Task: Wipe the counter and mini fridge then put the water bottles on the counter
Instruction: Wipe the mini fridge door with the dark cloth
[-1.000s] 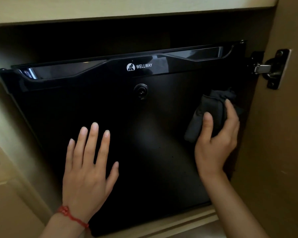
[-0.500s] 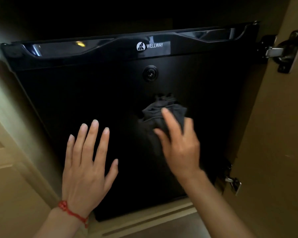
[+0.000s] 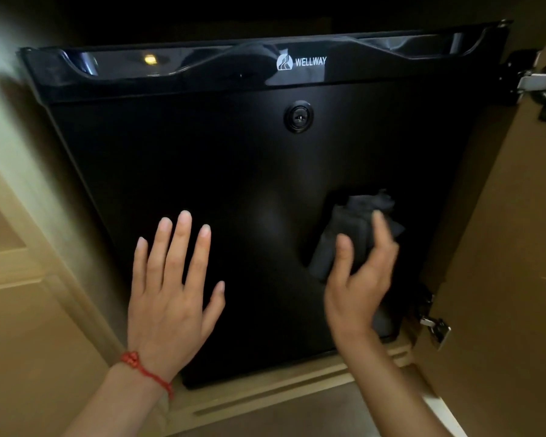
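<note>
Head view, the only one supplied. One mini fridge [image 3: 234, 200], black, door closed, stands inside a cabinet recess; one round lock [image 3: 298, 116] sits below the brand badge [image 3: 301, 62]. One cabinet door [image 3: 514, 231] hangs open at right, with two hinges [image 3: 536, 83] visible on its edge.

Left hand [image 3: 167, 298]: fingers spread wide and flat against the lower left of the fridge door, holding nothing. One red string bracelet [image 3: 145, 372] on that wrist.

Right hand [image 3: 360, 279]: fingers curled around one dark cloth [image 3: 352, 228], which is pressed against the lower right of the door. The hand is motion-blurred.

Progress, as judged: the fridge wipe is under way on the door front. Whether the counter has been wiped cannot be told; the counter is out of frame. Water bottles counted: none visible. Placing them on the counter appears outstanding.
</note>
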The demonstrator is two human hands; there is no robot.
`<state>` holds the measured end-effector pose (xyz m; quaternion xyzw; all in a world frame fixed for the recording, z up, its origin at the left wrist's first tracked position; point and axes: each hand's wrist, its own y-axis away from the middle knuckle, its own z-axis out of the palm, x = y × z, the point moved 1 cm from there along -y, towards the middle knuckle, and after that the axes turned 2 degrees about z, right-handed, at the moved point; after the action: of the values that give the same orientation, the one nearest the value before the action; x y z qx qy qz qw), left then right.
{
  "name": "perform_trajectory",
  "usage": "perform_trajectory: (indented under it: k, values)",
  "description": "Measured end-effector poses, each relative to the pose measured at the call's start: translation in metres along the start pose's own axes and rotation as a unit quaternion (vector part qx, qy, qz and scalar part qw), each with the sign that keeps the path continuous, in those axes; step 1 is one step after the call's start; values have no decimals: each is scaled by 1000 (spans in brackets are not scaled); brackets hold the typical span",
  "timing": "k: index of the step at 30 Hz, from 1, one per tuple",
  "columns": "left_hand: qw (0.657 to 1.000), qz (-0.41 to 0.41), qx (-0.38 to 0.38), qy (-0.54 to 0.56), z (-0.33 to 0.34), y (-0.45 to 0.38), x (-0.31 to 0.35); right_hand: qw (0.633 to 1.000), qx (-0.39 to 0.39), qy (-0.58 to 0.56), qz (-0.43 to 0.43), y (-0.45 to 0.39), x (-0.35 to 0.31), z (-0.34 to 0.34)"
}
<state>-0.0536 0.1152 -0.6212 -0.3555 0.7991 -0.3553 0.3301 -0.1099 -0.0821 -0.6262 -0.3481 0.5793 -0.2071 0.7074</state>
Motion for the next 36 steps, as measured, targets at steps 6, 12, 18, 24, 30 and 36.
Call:
perform_trajectory:
  k: [6,12,18,24,30,36]
  values:
    - [1000,-4,-1,23,-3,6,0,974,-112,64,-185,39,-31,26]
    - [1000,20,-18,15,1,28,4,959,-119,98,-236,18,-11,10]
    - [999,4,-53,5,9,33,2,996,-52,67,-18,-4,36,-24]
    - [998,-3,-55,-1,9,32,5,996,16,35,78,6,44,-23]
    - [998,5,-63,15,8,32,4,998,-34,17,51,33,17,-4]
    - [998,9,-60,35,3,37,4,980,-134,80,-124,73,-12,20]
